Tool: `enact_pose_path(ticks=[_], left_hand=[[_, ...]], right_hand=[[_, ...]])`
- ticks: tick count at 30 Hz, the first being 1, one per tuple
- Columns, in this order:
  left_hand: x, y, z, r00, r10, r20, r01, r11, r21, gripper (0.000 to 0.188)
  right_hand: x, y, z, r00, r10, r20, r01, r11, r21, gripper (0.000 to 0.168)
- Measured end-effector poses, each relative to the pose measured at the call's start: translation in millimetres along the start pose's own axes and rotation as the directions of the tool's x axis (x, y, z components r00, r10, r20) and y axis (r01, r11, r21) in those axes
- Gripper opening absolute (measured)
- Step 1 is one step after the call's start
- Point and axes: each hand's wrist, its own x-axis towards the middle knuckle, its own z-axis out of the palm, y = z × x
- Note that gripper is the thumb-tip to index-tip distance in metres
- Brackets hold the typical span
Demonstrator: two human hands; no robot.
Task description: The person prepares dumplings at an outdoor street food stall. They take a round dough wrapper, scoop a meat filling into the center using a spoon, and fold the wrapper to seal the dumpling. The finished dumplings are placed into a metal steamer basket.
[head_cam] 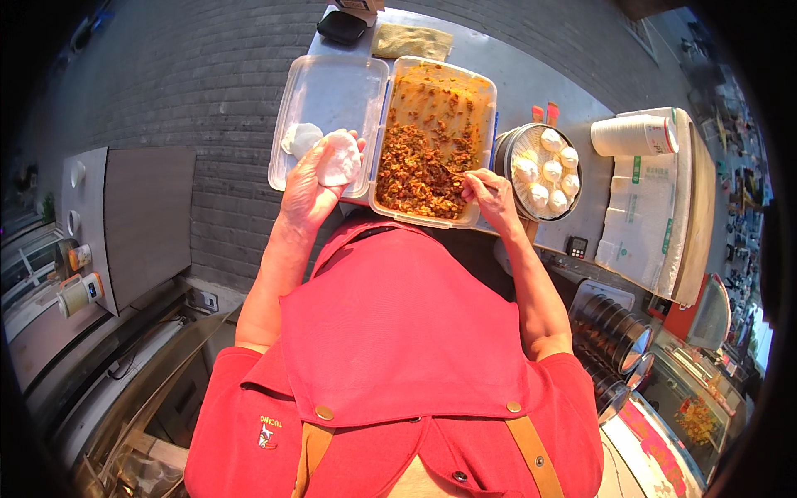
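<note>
On the palm and fingers of my left hand point(306, 196) lies a flat round dough wrapper point(340, 159). It is held above a clear plastic lid point(339, 81), where more wrappers point(303, 139) rest near the left edge. My right hand point(492, 194) pinches the handle of a spoon point(452, 173), whose bowl end dips into a reddish-brown chopped filling point(408, 168). That filling sits in a clear plastic tub point(496, 93) beside the lid, heaped towards the near end. Right of the tub, a round steamer point(524, 163) holds several pleated buns point(551, 170).
A stack of paper cups point(632, 136) lies on a white foam box point(635, 205) at the right. A small digital timer point(577, 247) is at the metal table's point(517, 75) near edge. Beyond the tub are a folded cloth point(412, 42) and a black case point(341, 27).
</note>
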Motion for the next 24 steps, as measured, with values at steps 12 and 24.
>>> enact_pose_path(ticks=[12, 24], left_hand=[[34.3, -49.4, -3.4, 0.99, -0.136, -0.025, 0.137, 0.991, 0.008, 0.041], [75.2, -115.0, 71.6, 0.966, -0.244, 0.084, 0.253, 0.96, -0.119, 0.061]], right_hand=[[-61.7, 12.7, -11.1, 0.97, 0.198, -0.14, 0.003, 0.571, 0.821, 0.023], [-58.2, -67.8, 28.8, 0.917, -0.178, -0.356, 0.333, 0.832, 0.443, 0.018]])
